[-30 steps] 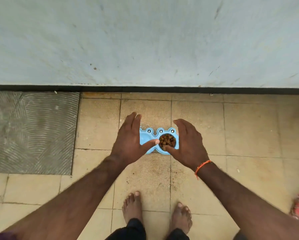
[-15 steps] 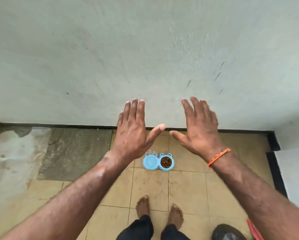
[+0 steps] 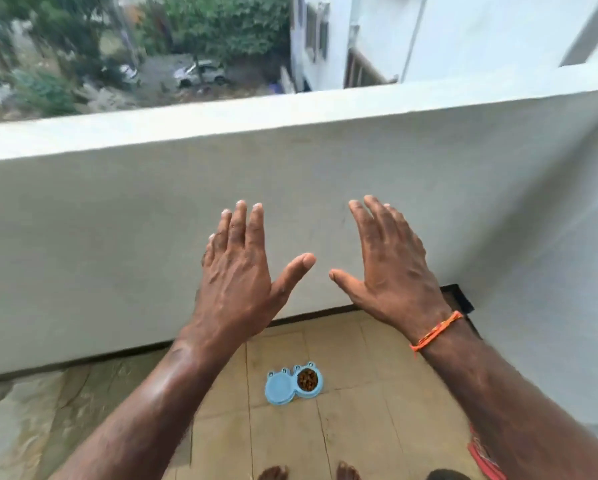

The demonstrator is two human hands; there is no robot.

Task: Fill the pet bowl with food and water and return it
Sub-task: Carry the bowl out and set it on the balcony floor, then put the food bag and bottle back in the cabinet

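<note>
Both hands are raised with fingers straight and spread, holding nothing: the left hand [image 3: 236, 271] and right hand [image 3: 389, 268] sit side by side, thumbs nearly meeting. Well below them, between the forearms, the blue double pet bowl [image 3: 293, 383] lies on the tiled floor [image 3: 353, 420], kibble [image 3: 307, 380] in its right cup. The parapet wall [image 3: 117, 244] stands beyond the fingertips.
</note>
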